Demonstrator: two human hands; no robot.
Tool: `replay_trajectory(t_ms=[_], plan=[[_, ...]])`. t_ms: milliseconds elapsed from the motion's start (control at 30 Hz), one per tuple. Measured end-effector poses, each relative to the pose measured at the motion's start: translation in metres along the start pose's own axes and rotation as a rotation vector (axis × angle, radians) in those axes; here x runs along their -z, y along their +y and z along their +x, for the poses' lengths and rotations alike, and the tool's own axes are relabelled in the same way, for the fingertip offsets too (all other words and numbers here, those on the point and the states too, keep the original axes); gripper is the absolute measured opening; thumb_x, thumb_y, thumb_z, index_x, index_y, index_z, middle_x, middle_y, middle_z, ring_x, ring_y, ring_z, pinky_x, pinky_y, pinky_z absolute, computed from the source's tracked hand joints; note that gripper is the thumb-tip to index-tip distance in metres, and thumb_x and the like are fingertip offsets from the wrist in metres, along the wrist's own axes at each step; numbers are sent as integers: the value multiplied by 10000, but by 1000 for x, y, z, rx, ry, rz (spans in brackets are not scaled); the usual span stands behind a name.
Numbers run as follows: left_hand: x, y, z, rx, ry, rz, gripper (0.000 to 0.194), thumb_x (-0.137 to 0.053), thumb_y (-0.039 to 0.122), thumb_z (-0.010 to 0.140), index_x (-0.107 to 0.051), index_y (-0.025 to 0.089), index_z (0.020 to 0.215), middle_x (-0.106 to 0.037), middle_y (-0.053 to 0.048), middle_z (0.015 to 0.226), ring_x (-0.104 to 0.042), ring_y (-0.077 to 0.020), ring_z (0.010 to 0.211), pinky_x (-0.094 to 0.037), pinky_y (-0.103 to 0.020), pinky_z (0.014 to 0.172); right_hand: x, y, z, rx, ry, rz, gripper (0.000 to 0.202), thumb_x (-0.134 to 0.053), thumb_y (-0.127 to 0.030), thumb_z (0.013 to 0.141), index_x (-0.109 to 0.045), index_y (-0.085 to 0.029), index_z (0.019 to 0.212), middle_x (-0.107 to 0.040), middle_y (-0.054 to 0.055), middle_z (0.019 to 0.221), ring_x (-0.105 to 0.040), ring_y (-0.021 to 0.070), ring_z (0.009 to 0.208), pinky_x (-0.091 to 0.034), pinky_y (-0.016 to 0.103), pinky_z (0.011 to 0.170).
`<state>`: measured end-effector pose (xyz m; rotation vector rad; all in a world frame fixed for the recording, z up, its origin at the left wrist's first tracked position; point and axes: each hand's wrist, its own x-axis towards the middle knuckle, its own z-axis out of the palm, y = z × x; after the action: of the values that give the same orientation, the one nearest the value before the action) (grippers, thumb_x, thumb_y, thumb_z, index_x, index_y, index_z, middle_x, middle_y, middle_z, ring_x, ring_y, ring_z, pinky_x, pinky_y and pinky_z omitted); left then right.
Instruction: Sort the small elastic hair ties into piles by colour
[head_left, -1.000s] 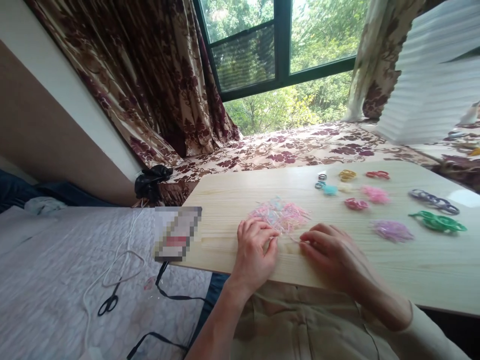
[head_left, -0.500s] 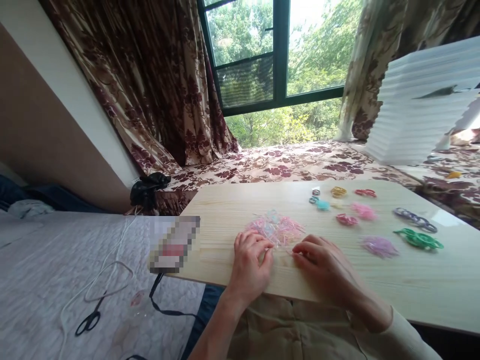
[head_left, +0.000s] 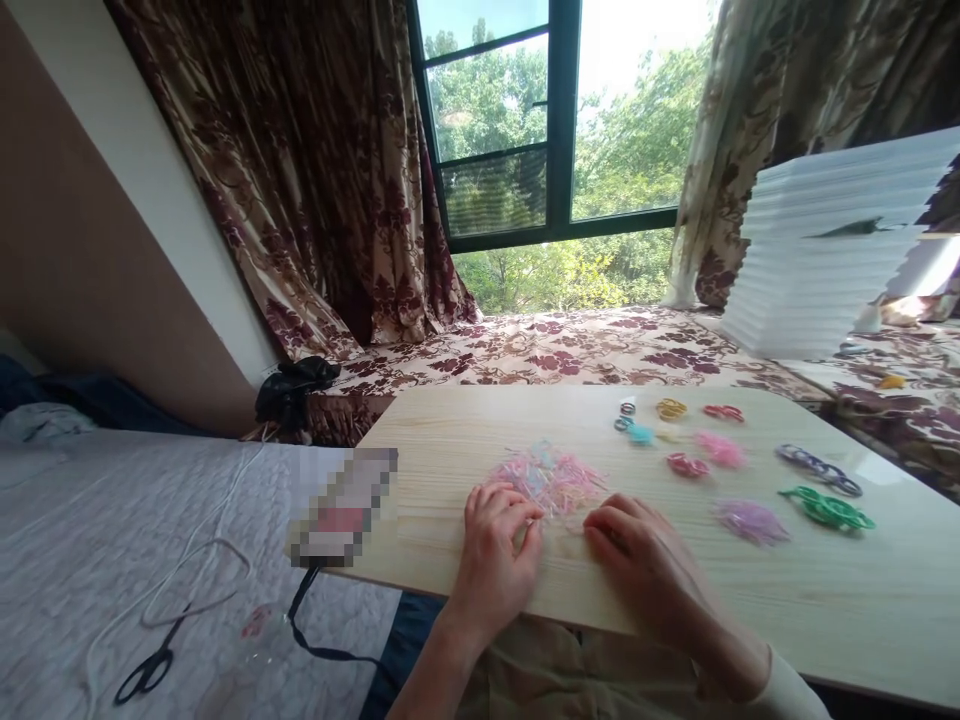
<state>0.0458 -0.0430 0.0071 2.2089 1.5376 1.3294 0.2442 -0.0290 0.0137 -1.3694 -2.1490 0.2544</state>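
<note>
A loose pile of thin pink, lilac and pale blue strips (head_left: 551, 475) lies on the light wooden table (head_left: 435, 440), just beyond my hands. At the pile's near left edge is my left hand (head_left: 499, 550), its thumb and forefinger tips drawn together in a pinch. My right hand (head_left: 645, 555) rests at the near right edge with its fingers curled and pressed together. Whatever lies between the fingertips of either hand is too small to make out. Right of my right hand is a small heap of lilac strips (head_left: 751, 522).
On the table's right side are green rings (head_left: 829, 508), purple and white rings (head_left: 817, 468), a pink heap (head_left: 720, 450), red-pink rings (head_left: 688, 465), yellow rings (head_left: 671, 408) and a turquoise heap (head_left: 640, 434). Black scissors (head_left: 146, 675) and a white cable (head_left: 195, 550) lie on the bed.
The head view has tipped upward slightly, so the table and window sit lower in the picture. Both hands stay by the pile with little visible movement.
</note>
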Motion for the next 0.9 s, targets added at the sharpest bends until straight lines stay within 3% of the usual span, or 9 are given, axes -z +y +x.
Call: replay_trajectory(t_ms=[333,533,667,900], plan=[[2,-1,-1,8,-12,-16,152,-580,133,850,-697,226,877,-706,-39,943,-601,-237,1046,-388,-496,1064,4,5,-6,97,18,53,297,-462,-309,940,-665,-225,739,-655,43,773,-619,184,746,-466,337,706],[2,-2,-1,15,-23,-22,136,-589,142,857,-697,221,881,-707,-38,959,-592,-236,1068,-381,-489,1066,11,18,-17,153,129,18,263,-488,-312,929,-715,-243,813,-676,38,788,-637,173,725,-477,316,668],[3,-1,-1,21,-27,-12,138,-589,141,861,-699,222,882,-712,-36,964,-595,-233,1063,-378,-487,1073,14,27,-24,121,161,15,265,-492,-342,921,-723,-244,837,-684,48,816,-642,178,736,-490,318,676],[2,-2,-1,22,-10,-7,146,-569,161,872,-700,226,886,-719,-37,955,-605,-232,1061,-411,-465,1055,15,13,-22,-17,40,-3,241,-522,-355,889,-739,-252,894,-690,59,883,-640,195,808,-481,346,744]])
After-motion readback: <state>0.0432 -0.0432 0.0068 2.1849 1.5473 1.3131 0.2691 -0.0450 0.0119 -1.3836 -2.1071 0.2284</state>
